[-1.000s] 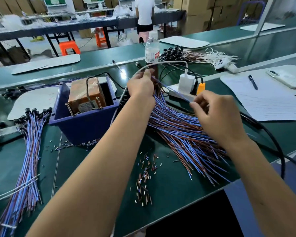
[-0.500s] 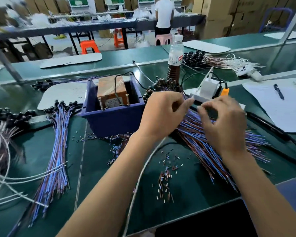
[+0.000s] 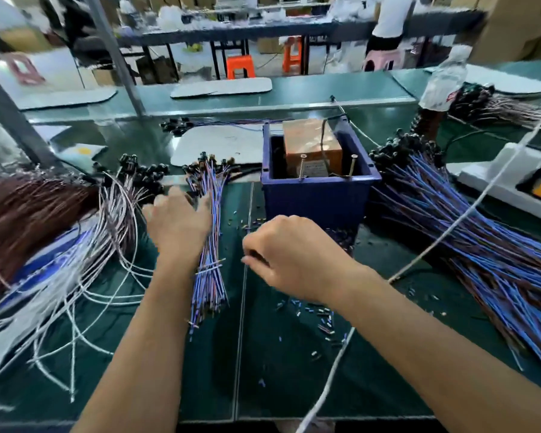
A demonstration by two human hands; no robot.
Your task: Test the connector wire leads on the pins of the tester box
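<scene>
The tester box (image 3: 310,145), brown with two upright metal pins (image 3: 302,165), sits inside a dark blue bin (image 3: 319,198) at the middle of the green bench. A small bundle of blue and purple connector wires (image 3: 211,245) with black connectors lies left of the bin. My left hand (image 3: 177,220) reaches over this bundle with fingers stretched out and touches its upper part. My right hand (image 3: 291,254) hovers in front of the bin with fingers curled toward the thumb. Whether it pinches a wire is blurred.
A large pile of blue wires (image 3: 481,245) spreads right of the bin. Brown and white wires (image 3: 28,214) cover the left. A white power strip (image 3: 506,182), a white cord (image 3: 450,232) and a water bottle (image 3: 441,85) stand on the right. Insulation scraps (image 3: 322,320) litter the mat.
Both hands have swung left, away from the large right pile. My left hand now reaches the small bundle left of the bin, and my right hand sits before the bin.
</scene>
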